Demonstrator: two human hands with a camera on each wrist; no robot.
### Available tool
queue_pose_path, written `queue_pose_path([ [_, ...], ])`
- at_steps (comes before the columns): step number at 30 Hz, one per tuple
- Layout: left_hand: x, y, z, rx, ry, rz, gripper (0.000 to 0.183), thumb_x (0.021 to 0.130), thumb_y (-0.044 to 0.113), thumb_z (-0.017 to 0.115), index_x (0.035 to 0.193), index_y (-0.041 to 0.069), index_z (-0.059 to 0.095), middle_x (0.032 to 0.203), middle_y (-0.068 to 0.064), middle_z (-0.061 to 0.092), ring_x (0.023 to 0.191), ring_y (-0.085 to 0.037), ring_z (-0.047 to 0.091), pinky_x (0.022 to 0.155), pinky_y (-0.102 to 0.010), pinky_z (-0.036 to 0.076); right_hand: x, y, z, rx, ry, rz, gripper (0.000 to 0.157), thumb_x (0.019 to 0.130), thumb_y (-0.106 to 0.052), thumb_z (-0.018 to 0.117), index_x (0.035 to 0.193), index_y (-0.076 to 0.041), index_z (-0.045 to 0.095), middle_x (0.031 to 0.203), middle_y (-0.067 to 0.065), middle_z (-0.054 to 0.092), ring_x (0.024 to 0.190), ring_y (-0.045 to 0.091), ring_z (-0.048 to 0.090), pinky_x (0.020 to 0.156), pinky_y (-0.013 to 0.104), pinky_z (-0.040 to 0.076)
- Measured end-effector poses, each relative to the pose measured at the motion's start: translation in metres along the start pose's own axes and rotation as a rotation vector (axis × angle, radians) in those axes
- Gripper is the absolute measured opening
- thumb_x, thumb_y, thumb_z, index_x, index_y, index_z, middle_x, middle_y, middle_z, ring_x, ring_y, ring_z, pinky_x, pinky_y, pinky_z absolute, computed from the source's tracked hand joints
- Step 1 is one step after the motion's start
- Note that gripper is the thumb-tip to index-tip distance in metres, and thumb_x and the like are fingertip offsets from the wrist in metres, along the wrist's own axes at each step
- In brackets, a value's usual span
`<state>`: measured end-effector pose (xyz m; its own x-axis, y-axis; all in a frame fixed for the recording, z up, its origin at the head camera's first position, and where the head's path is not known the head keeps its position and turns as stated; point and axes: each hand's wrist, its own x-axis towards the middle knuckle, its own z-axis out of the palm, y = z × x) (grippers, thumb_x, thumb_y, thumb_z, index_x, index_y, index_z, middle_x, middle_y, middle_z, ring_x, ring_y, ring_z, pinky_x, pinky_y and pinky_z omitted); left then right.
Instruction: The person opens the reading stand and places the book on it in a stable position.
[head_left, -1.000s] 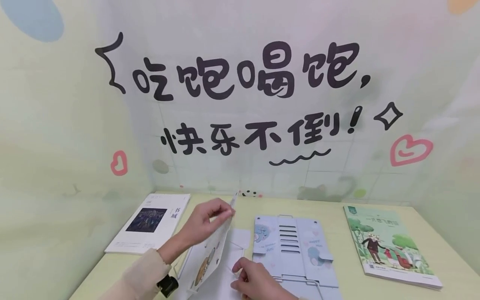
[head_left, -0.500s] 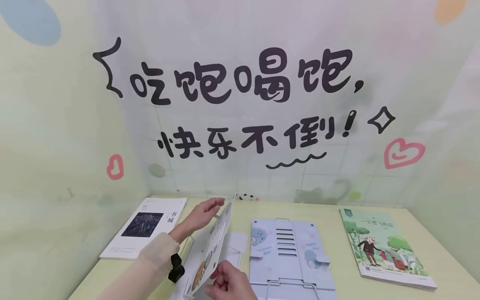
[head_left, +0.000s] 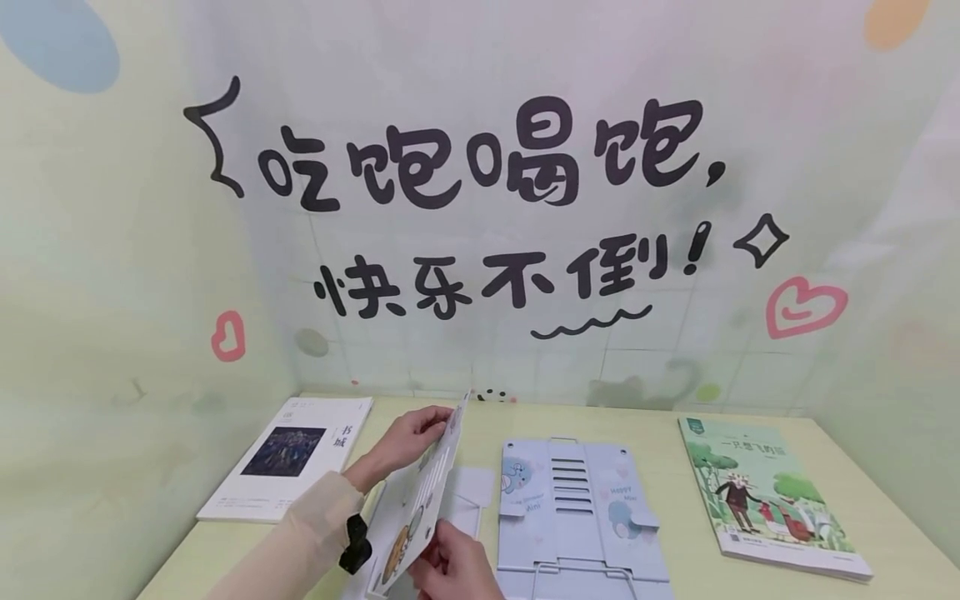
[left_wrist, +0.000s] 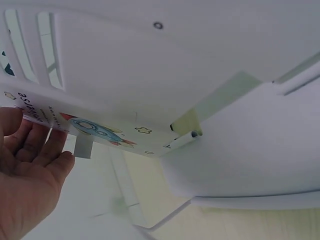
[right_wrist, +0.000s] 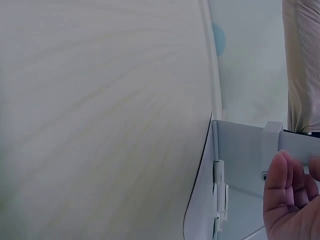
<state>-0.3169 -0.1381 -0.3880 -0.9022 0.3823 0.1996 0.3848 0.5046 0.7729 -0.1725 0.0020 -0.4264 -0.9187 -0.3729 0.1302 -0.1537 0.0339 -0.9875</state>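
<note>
A white folding book stand point(head_left: 435, 492) with cartoon prints and slots has its panel tilted steeply up, nearly edge-on in the head view. My left hand point(head_left: 408, 437) holds the panel's upper left edge. In the left wrist view, the curled fingers of that left hand point(left_wrist: 32, 170) meet the edge by a rocket print on the stand point(left_wrist: 125, 75). My right hand point(head_left: 461, 567) pinches the panel's lower right edge. The right wrist view has the right hand point(right_wrist: 290, 205) with bent fingers beside a small clip point(right_wrist: 271, 142). The stand's white base lies beneath, partly hidden.
A pale blue book stand point(head_left: 600, 483) lies flat just to the right. A white magazine point(head_left: 258, 492) rests at the table's left, and a green picture book point(head_left: 772, 492) at its right. Behind the table point(head_left: 885, 500) hangs a printed backdrop point(head_left: 465, 350).
My right hand has moved left and up to the panel's lower edge. My left hand left the top edge, opened behind the panel, and now holds it slightly lower.
</note>
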Motion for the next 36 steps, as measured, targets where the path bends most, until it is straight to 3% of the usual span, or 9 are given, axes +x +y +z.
queue_pose_path([
  [7,0.0,-0.003,0.002,-0.019,0.015,-0.016,0.03,0.098,0.011,0.048,0.124,0.002,0.057,0.12,-0.015,0.062,0.109,-0.027,0.058,0.09,-0.04,0.049,-0.003,0.003,0.002,0.054,-0.119,-0.064,0.033,0.087,-0.015,0.065,0.113,0.005,0.059,0.082,-0.003,0.066,0.062,-0.003,0.055,0.055,0.012,0.046],
  [13,0.0,-0.004,0.003,-0.033,0.023,-0.036,0.03,0.098,0.012,0.048,0.125,0.003,0.057,0.121,-0.014,0.061,0.11,-0.026,0.058,0.092,-0.041,0.048,-0.003,0.004,0.005,0.012,-0.13,-0.089,0.03,0.09,-0.017,0.062,0.11,0.006,0.059,0.082,0.0,0.067,0.064,-0.005,0.057,0.056,0.014,0.048],
  [19,-0.001,-0.003,0.003,-0.021,0.022,-0.031,0.03,0.098,0.01,0.047,0.125,0.002,0.056,0.121,-0.015,0.061,0.11,-0.027,0.058,0.092,-0.041,0.049,-0.003,0.005,0.006,0.048,-0.172,-0.117,0.033,0.093,-0.014,0.056,0.117,0.009,0.054,0.089,0.011,0.068,0.069,-0.004,0.059,0.058,0.013,0.049],
  [27,-0.002,-0.012,-0.006,0.021,0.122,-0.078,0.031,0.096,0.006,0.049,0.125,-0.001,0.055,0.118,-0.016,0.062,0.105,-0.026,0.06,0.087,-0.037,0.051,-0.003,0.002,0.004,-0.071,-0.03,-0.043,0.023,0.089,-0.019,0.061,0.105,-0.002,0.063,0.073,-0.01,0.061,0.057,-0.003,0.051,0.051,0.015,0.044],
  [36,-0.009,-0.026,-0.028,0.107,0.266,-0.187,0.037,0.095,0.005,0.047,0.13,-0.006,0.048,0.124,-0.025,0.056,0.115,-0.037,0.055,0.094,-0.044,0.048,0.004,0.007,-0.023,-0.069,0.074,-0.106,0.013,0.09,-0.011,0.06,0.084,0.0,0.055,0.07,0.004,0.06,0.052,0.0,0.053,0.048,0.019,0.05],
])
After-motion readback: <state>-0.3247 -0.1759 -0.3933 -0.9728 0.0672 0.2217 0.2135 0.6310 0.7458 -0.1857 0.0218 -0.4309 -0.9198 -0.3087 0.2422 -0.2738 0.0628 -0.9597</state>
